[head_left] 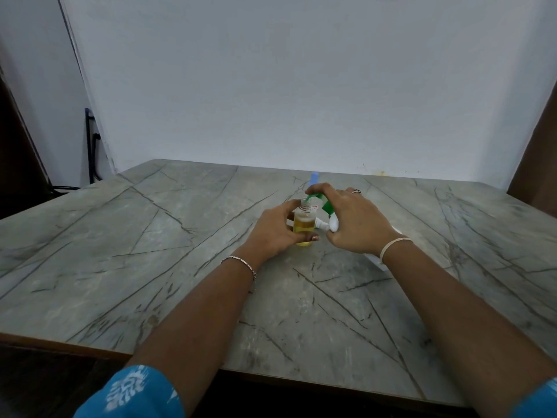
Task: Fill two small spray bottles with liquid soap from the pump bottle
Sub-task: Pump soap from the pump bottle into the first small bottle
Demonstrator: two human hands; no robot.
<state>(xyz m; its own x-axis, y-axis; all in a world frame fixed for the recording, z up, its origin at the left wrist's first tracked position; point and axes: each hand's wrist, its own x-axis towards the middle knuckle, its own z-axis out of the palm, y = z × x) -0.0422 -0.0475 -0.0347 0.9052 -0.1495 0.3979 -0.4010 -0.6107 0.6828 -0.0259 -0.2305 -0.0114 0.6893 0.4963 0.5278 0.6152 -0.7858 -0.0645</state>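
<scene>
The left hand [278, 233] is wrapped around the small spray bottle [304, 223], which stands uncapped on the marble-patterned table [180, 267] and looks more than half full of yellow soap. The right hand [352, 220] is curled over the top of the pump bottle [327, 208], with the green spout [312, 197] sitting right above the open neck. The job here is short, gentle presses with the neck held directly under the spout tip. The opening is narrow, so a hard stroke could send soap down the outside, and the level is probably close enough to the shoulder to stop soon. A white piece [327, 226], likely the sprayer top, lies just beside the bottle under the right palm; whether the fingers hold it I cannot tell. A blue-topped object [314, 177] stands just behind the hands — possibly the second bottle — near enough to knock when reaching back. Something white and flat [381, 262] lies under the right forearm. The table's edges are well apart from the work, with open room on both sides.
</scene>
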